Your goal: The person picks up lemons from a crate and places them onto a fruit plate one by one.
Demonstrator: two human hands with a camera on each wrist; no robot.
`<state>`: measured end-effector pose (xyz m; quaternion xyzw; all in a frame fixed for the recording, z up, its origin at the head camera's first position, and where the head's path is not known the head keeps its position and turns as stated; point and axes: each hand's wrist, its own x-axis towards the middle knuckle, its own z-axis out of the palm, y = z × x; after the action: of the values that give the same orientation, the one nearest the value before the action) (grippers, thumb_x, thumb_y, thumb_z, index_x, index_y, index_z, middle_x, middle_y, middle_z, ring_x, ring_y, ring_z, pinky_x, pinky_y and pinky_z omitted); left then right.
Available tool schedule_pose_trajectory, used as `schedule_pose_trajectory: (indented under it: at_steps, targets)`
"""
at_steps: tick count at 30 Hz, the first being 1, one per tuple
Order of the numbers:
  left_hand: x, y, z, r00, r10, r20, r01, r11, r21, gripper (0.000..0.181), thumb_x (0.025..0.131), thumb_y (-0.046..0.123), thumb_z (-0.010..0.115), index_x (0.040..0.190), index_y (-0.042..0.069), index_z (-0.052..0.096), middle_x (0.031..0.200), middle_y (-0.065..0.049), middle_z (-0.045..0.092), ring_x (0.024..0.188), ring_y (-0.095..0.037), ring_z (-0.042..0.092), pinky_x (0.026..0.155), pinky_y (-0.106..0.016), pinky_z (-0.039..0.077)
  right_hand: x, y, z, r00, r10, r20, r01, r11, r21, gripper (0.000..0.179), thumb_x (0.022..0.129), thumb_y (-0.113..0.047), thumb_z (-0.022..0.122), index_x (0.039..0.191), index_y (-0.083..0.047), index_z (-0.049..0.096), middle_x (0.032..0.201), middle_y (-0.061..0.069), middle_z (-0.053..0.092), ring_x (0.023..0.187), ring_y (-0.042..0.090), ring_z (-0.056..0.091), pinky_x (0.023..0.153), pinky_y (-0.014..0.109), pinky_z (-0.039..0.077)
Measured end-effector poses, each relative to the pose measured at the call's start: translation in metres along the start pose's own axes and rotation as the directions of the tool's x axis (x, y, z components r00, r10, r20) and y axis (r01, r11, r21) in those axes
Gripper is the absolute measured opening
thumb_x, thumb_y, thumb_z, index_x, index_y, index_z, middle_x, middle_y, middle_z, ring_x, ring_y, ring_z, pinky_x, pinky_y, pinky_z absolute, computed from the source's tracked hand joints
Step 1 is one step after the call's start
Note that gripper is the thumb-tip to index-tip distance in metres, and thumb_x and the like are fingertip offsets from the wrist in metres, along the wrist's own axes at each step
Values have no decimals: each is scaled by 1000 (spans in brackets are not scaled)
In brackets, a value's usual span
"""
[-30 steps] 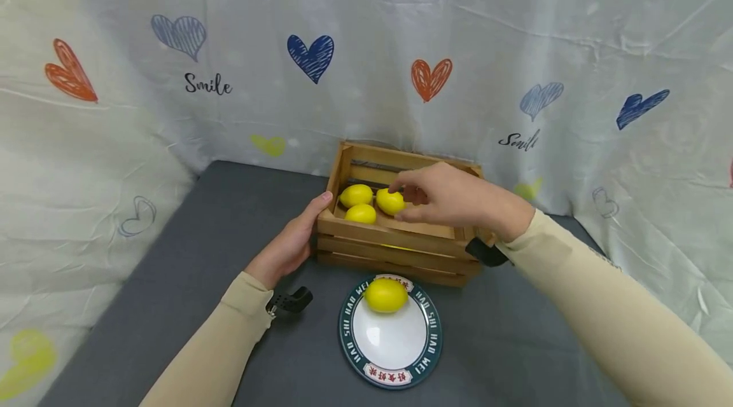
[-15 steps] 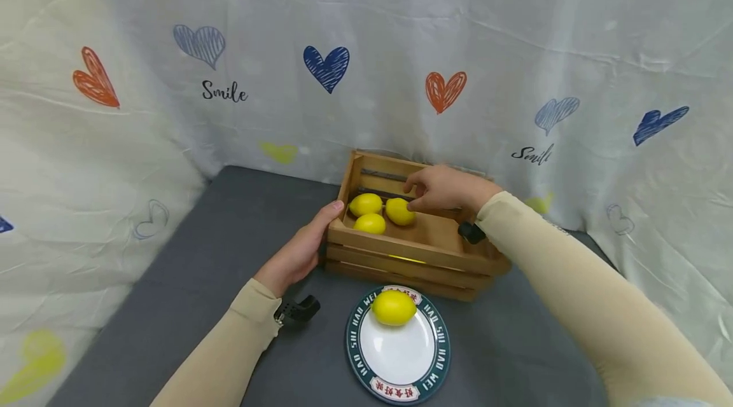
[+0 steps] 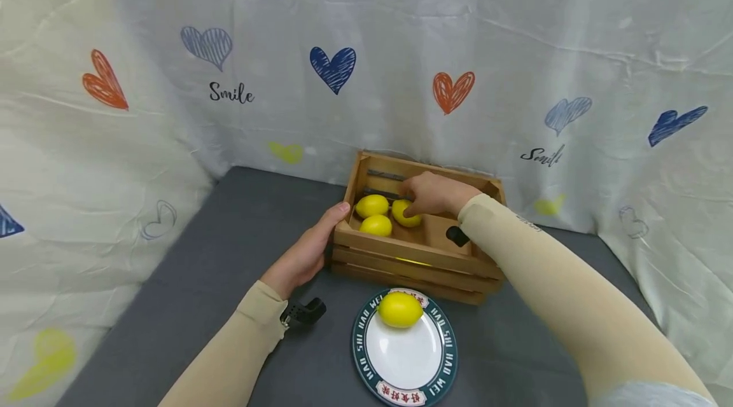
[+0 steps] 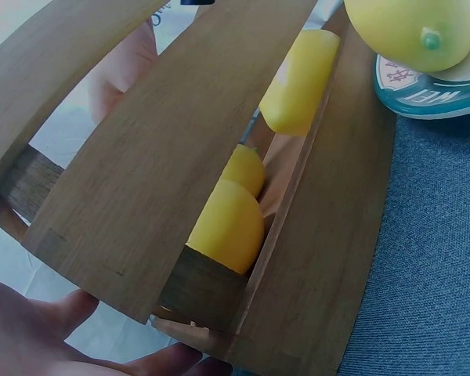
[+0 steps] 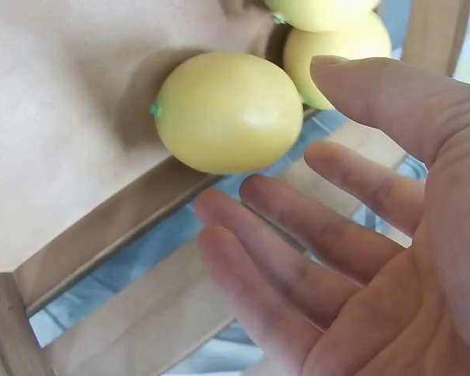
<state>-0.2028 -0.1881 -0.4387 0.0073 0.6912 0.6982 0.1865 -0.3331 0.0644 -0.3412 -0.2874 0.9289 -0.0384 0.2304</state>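
Observation:
My left hand (image 3: 300,259) holds the left end of a slatted wooden crate (image 3: 418,253), its thumb at the top corner. In the left wrist view, its fingertips (image 4: 168,359) touch the crate's end slats. My right hand (image 3: 438,194) reaches inside over a yellow lemon (image 3: 406,213). The right wrist view has the fingers spread beside that lemon (image 5: 229,113), with a gap between thumb and fingers. Two more lemons, one at the back left (image 3: 372,205) and one in front (image 3: 376,226), lie close by. Yellow also shows through the front slats.
In front of the crate, a white plate (image 3: 403,356) with a green lettered rim carries one lemon (image 3: 400,310). Dark grey cloth (image 3: 229,235) covers the table. Behind the crate hangs a pale curtain (image 3: 395,25) printed with hearts.
My right hand has come down and left into the crate, closer to the right-hand lemon. My left hand stays at the crate's end. The head view has shifted slightly.

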Motion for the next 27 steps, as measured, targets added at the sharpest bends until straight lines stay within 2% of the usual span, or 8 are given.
schedule_pose_trajectory:
  at_steps: [5,9,13,18,21,24,27]
  targets:
    - [-1,1,1,1000,7,-2,-7,1000,-3,90,104,77,40,175,33,6,184,-3,-3,168,-36,2,125,-83,2,8,-4,6,998,37,41,-35,999,-41,57,103,-31,75,154,-11,60,154,12,62,137,30,62,114,50,53]
    - [-2,2,0,1000,2,-9,-2,1000,-2,90,104,77,41,175,34,7,184,-2,-2,168,-35,1,124,-84,1,14,-7,11,997,36,68,-31,996,-80,59,103,-31,75,156,-12,58,155,13,61,139,32,61,117,51,51]
    - [-2,1,1,1000,-5,-5,5,1000,7,89,104,77,41,175,35,9,184,-3,-4,169,-36,-1,123,-86,1,20,-8,17,994,34,107,-26,997,-76,63,103,-29,76,160,-13,54,160,13,57,143,33,57,120,51,48]
    - [-1,0,0,1000,2,0,-2,1000,7,89,104,77,40,175,35,8,184,-2,-4,169,-35,-2,123,-86,0,22,-9,20,990,31,137,-23,998,-62,60,103,-25,76,158,-14,56,165,14,51,147,34,54,120,53,47]
    - [0,-1,2,1000,14,10,-14,1000,2,88,105,75,40,175,33,6,184,-2,-5,169,-35,-3,123,-85,-1,20,-9,20,989,29,142,-18,997,-76,58,102,-23,76,156,-14,58,163,14,53,141,33,57,118,52,49]
    - [0,-1,1,1000,8,7,-8,1000,8,88,105,75,39,175,34,6,184,-2,-5,169,-34,-4,124,-84,-1,16,-9,17,991,24,133,-13,996,-86,56,100,-23,78,153,-14,61,153,12,61,125,29,61,109,49,53]
    - [0,1,0,1000,4,2,-4,1000,22,89,104,77,40,175,35,6,184,-1,-6,169,-34,-4,123,-85,-1,9,-8,10,994,28,108,-20,997,-73,56,98,-24,79,151,-14,63,146,11,65,117,28,61,103,47,54]
